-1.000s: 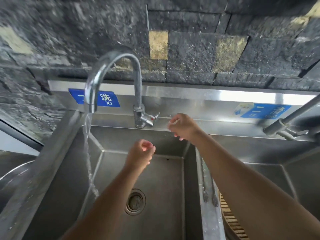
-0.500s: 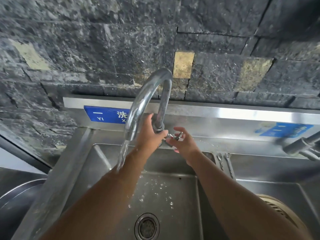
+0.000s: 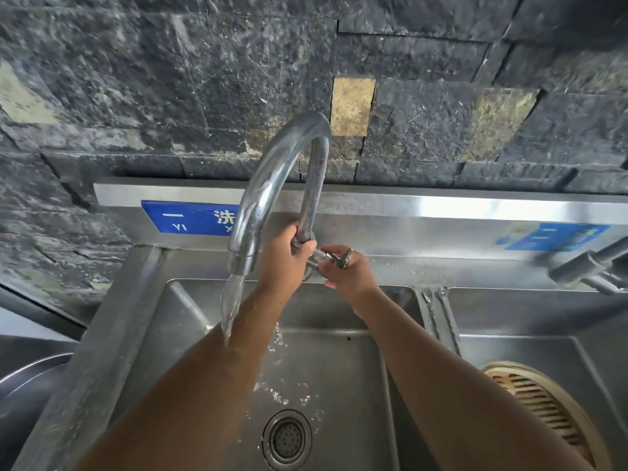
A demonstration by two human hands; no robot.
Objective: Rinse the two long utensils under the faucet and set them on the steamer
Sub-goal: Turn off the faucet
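Head view looks down into a stainless steel double sink (image 3: 339,368) set against a dark stone wall (image 3: 170,79). At the far rim, the gooseneck faucet (image 3: 272,171) arches toward the near left, and water (image 3: 231,307) pours from its spout onto the left forearm, splashing into the left basin above the round drain strainer (image 3: 287,438).

The left hand (image 3: 282,263) is wrapped around the base of the faucet's upright pipe, fingers curled closed on it. The right hand (image 3: 346,273), just beside and to the right of it, pinches the small faucet handle (image 3: 334,258) between thumb and fingers; the two hands nearly touch.

The two long utensils (image 3: 441,314) lie side by side on the divider ridge between the basins, to the right of the right forearm, running from far to near; their near ends are hard to make out. A round bamboo steamer (image 3: 543,413) sits in the right basin at the near right, near the utensils, though whether they touch it cannot be told. A blue sign (image 3: 190,217) is fixed on the backsplash behind the faucet, and a second faucet (image 3: 584,266) juts in from the far right.
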